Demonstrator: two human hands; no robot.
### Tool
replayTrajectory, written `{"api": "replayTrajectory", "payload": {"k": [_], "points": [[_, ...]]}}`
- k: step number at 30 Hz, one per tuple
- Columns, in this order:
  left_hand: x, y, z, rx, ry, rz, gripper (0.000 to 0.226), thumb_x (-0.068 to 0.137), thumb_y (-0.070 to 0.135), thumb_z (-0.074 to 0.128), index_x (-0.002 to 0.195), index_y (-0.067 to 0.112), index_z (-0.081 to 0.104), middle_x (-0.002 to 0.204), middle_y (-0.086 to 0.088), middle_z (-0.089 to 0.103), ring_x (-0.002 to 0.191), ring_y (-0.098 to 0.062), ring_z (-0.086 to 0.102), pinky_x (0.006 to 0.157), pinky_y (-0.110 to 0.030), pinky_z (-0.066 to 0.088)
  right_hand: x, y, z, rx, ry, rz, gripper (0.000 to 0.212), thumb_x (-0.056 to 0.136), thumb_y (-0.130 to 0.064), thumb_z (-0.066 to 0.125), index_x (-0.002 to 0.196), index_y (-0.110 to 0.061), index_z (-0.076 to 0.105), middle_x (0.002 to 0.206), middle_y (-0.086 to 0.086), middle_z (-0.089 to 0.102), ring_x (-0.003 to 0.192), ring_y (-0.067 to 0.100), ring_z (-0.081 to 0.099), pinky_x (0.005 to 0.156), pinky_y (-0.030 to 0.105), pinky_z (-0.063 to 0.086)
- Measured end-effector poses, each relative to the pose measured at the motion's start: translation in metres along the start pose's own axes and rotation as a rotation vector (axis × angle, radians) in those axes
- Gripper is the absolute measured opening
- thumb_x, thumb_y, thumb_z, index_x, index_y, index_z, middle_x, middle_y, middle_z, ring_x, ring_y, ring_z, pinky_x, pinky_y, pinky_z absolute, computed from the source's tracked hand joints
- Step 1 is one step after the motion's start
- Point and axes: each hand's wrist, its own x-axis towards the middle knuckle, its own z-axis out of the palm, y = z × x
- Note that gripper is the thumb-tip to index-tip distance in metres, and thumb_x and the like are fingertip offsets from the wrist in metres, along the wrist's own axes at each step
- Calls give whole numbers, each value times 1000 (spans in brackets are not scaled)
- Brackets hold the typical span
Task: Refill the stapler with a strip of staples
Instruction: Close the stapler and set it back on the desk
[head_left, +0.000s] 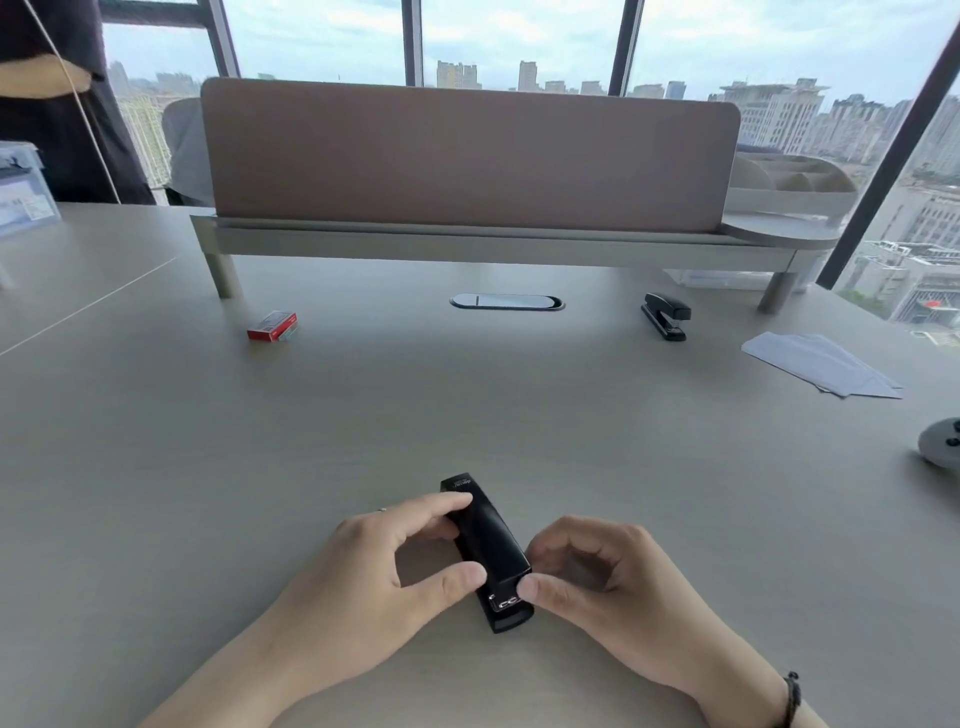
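Hands clamped on black stapler (487, 551) near the desk's (260, 467) front edge.
Left hand (374, 566) pinches its side; right hand (597, 587) grips its near end. Red staple box (271, 326) lies toward the far left.

1. A small pale brand mark sits on the far tip of the glossy black plastic stapler (485, 540) on the counter; its letters are too small and blurred to read.
2. The red and white cardboard staple box (272, 326) carries printing that cannot be made out.
3. A white paper label on the clear plastic storage bin (21, 192) at far left shows print, also illegible.
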Motion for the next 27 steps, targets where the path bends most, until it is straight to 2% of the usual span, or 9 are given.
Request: {"api": "replayTrajectory", "payload": {"k": [3,6,10,12,16,20,21,23,27], "points": [[-1,-3,2,-12,3,-7,68,67,73,67,130,57,48,117,40,63,95,8,65,80,-14,50,0,-1,1,-8,-7,4,19,76,-48,74,88,-34,72,88,-16,79,85,8,74,83,44,58],[2,-4,4,-45,34,-26,69,67,67,72,131,52,51,116,37,66,100,19,59,74,-11,45,0,-1,1,2,-3,39,15,80,-39,77,93,-34,72,88,-18,80,86,2,74,84,37,58],[4,-4,8,-28,44,-30,78,64,74,67,135,53,46,120,33,65,119,17,50,96,-18,44,1,-3,1,19,-1,59,21,82,-38,75,101,-33,71,93,-17,80,89,7,75,88,45,58],[7,-2,9,-6,24,-31,79,64,77,62,137,58,41,122,31,63,120,14,50,99,-23,46,1,-5,2,0,2,61,24,80,-44,73,102,-36,69,93,-20,80,88,11,75,86,47,57],[19,2,14,9,-1,-28,75,71,73,62,141,56,37,118,38,64,109,12,59,87,-21,50,7,-3,-3,-42,28,70,27,82,-47,68,108,-40,66,95,-27,77,91,8,71,89,41,55],[44,6,22,-18,-22,-33,69,80,58,70,142,48,42,119,33,67,105,17,52,77,-11,41,19,5,-15,-87,51,96,24,87,-43,67,111,-41,65,94,-31,75,81,-6,67,76,22,52],[54,7,24,-36,-31,-37,69,80,56,71,142,46,43,119,30,68,108,17,47,81,-13,41,23,8,-20,-91,58,106,23,88,-42,67,111,-41,65,95,-30,76,77,-7,67,72,18,50],[76,7,31,-62,-47,-38,72,77,59,71,142,45,44,119,25,71,115,13,56,96,-19,43,34,15,-31,-87,70,127,24,89,-41,67,112,-40,65,97,-25,77,76,-5,69,74,19,51],[128,9,52,-114,-52,-38,80,69,68,67,142,41,46,120,17,72,121,8,57,108,-27,40,65,39,-56,-57,136,169,22,88,-39,68,110,-39,66,95,-17,79,82,7,75,83,36,57]]}}
